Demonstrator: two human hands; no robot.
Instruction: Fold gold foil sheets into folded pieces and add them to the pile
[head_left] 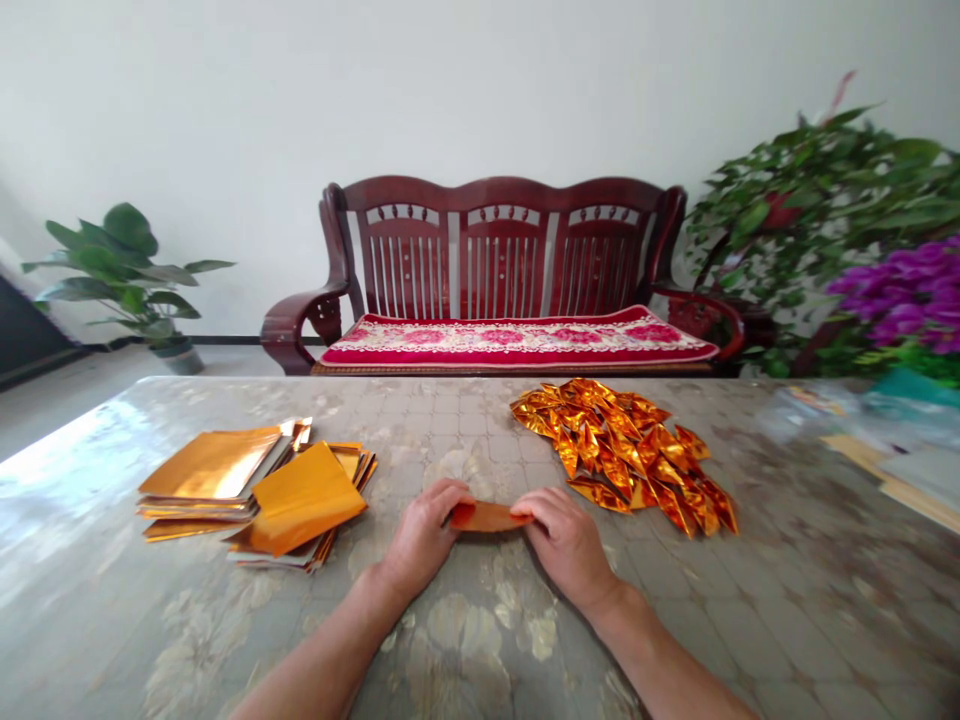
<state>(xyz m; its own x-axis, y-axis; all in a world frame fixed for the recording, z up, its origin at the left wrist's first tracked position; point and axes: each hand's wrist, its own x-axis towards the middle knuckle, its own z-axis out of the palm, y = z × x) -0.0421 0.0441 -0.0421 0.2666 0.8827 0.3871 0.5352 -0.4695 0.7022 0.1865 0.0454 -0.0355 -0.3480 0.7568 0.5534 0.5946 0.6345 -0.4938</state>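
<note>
My left hand (424, 535) and my right hand (566, 545) rest on the table, pinching the two ends of a folded orange foil sheet (487, 517) between them. The sheet lies low and curved, and my fingers hide its ends. To the left of my left hand lie loose stacks of gold foil sheets (247, 490), the top ones square and slightly askew. Beyond my right hand sits a heap of folded, pointed gold foil pieces (619, 455), a little apart from my fingers.
The hands work on a glossy, patterned table cover (757, 590). A clear plastic bag (806, 410) and flat card or paper items (900, 470) lie at the right end. Behind the table stand a dark wooden bench (502, 250) with a red cushion, and potted plants (120, 275).
</note>
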